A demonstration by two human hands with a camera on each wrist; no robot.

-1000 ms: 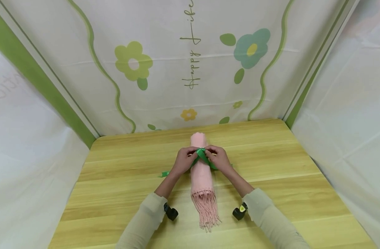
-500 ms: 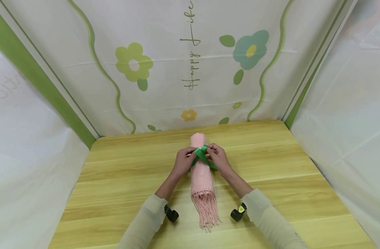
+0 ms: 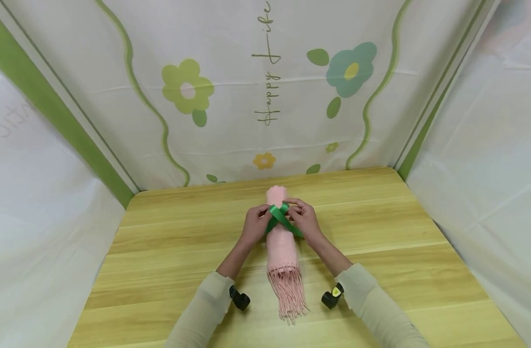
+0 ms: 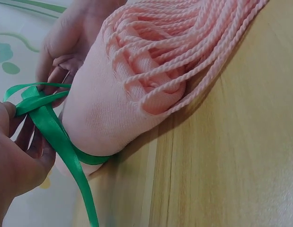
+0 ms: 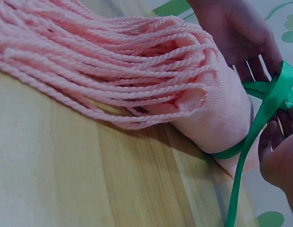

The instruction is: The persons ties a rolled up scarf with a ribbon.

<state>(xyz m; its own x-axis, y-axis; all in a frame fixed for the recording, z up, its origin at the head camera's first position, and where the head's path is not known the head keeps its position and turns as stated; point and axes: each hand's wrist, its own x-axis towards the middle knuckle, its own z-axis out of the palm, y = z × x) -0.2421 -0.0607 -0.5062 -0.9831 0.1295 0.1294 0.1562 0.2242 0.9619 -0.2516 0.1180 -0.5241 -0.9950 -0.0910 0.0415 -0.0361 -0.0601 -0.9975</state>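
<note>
A rolled pink scarf lies lengthwise on the table, its fringe toward me. Around its upper half runs a green satin ribbon, whose strips cross on top of the roll. From the left side, my left hand pinches a fold of ribbon between thumb and fingers. My right hand grips another part of the ribbon on the right, with one finger stretched over it. In the left wrist view a long ribbon tail hangs beside the scarf. Fingertips partly hide the crossing.
The wood-grain table extends on both sides of the scarf. A white printed curtain stands behind its far edge, with more white fabric at left and right. Black wrist cameras are strapped at both sleeves.
My hands have drawn slightly apart from the crossing, and a ribbon fold now shows between them. The ribbon end on the table at left is gone from view. The scarf stays put.
</note>
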